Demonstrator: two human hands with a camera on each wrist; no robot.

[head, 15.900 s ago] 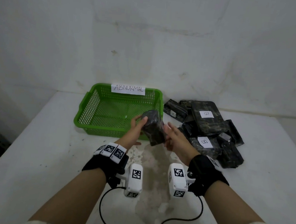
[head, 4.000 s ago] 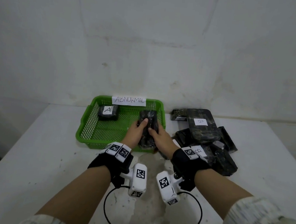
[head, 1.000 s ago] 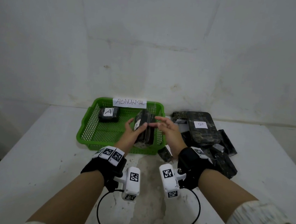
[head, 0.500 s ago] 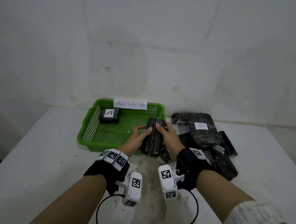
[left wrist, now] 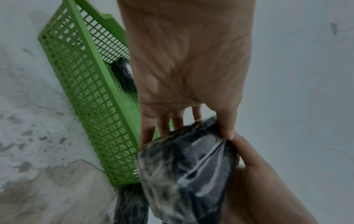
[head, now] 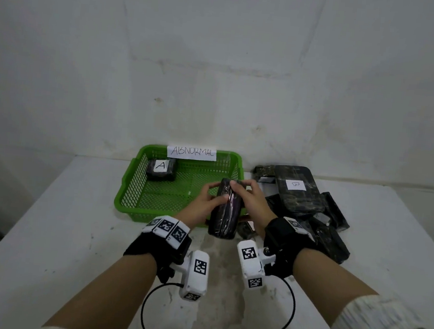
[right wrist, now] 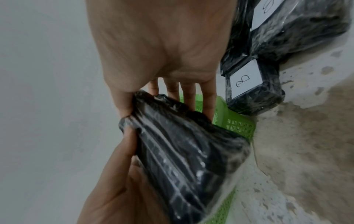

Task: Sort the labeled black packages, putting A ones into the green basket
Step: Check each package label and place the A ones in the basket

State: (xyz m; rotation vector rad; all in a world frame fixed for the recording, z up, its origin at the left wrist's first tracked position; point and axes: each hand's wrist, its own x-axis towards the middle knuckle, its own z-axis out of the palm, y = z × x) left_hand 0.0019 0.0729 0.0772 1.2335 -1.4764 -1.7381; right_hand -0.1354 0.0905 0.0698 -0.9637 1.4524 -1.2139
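A black plastic-wrapped package [head: 225, 210] [left wrist: 188, 169] [right wrist: 184, 153] is held on edge above the front right corner of the green basket [head: 139, 183] [left wrist: 86, 94] [right wrist: 237, 121]. My left hand [head: 206, 203] [left wrist: 189, 124] grips its left side and my right hand [head: 249, 202] [right wrist: 162, 103] grips its right side and top. Its label is hidden from me. One package marked A [head: 161, 168] lies in the basket's back left corner. Black packages, two showing B labels, are piled [head: 305, 200] [right wrist: 250, 84] to the right of the basket.
A paper sign reading ABNORMAL [head: 191, 152] hangs on the basket's back rim. A white wall rises just behind the table [head: 43, 226]. Cables run from my wrist cameras over the table's front. One small black package [head: 245, 227] lies below the held one.
Over the last second the held package turned, so its white label no longer faces me. Both hands drew it slightly nearer and right, over the basket's front right corner.
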